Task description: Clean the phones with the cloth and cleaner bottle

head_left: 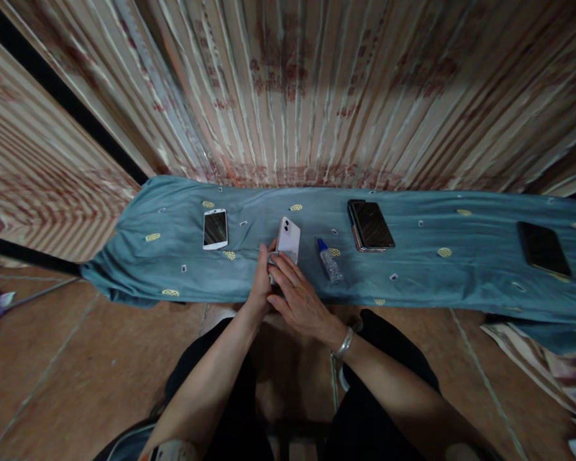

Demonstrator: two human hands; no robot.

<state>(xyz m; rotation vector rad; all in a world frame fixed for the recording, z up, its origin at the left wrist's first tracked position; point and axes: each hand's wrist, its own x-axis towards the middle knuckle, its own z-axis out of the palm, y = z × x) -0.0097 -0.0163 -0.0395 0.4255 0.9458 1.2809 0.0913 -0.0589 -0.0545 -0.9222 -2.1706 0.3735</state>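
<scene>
White phone point(288, 238) lies back-up at the near middle of the blue cloth point(436, 282). Our left hand point(262, 282) grips its near-left edge; right hand point(297, 298) presses a wipe there. We judge it rigid, light, slick, fragile: hold by the side edges.

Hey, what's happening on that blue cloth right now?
A seated person holds a white phone back-up at the near edge of the blue cloth, left hand and right hand both on it. A small bottle lies beside it. Three more phones lie on the cloth: white-framed phone, dark phone, black phone.
</scene>
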